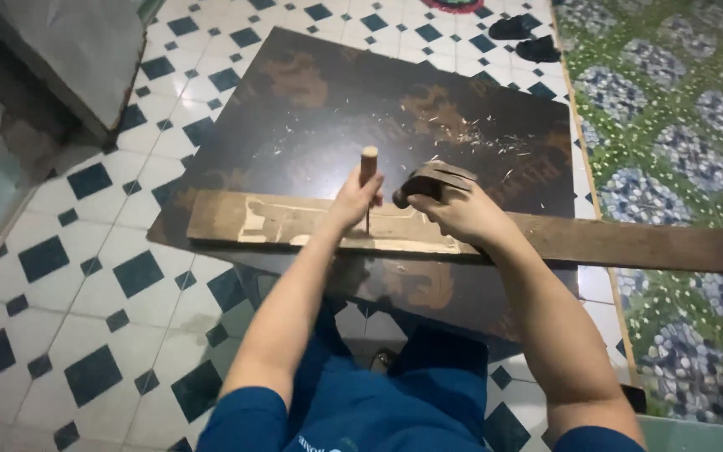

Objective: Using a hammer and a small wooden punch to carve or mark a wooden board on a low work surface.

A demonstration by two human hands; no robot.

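Note:
My left hand (355, 201) grips a wooden-handled chisel (368, 164) held upright, its thin blade touching a long wooden plank (629, 241). My right hand (460, 211) is closed on a dark mallet-like tool (428, 181), its head just to the right of the chisel handle. The plank lies across a dark board (311, 109) and shows pale carved patches (253, 224) near its left end. Wood shavings (470, 134) are scattered over the board behind my hands.
The dark board rests on a white floor with dark blue diamond tiles (94, 276). A green and blue patterned mat (679, 125) lies to the right. Black shoes (525, 38) sit at the far top. A grey slab (69, 50) stands top left.

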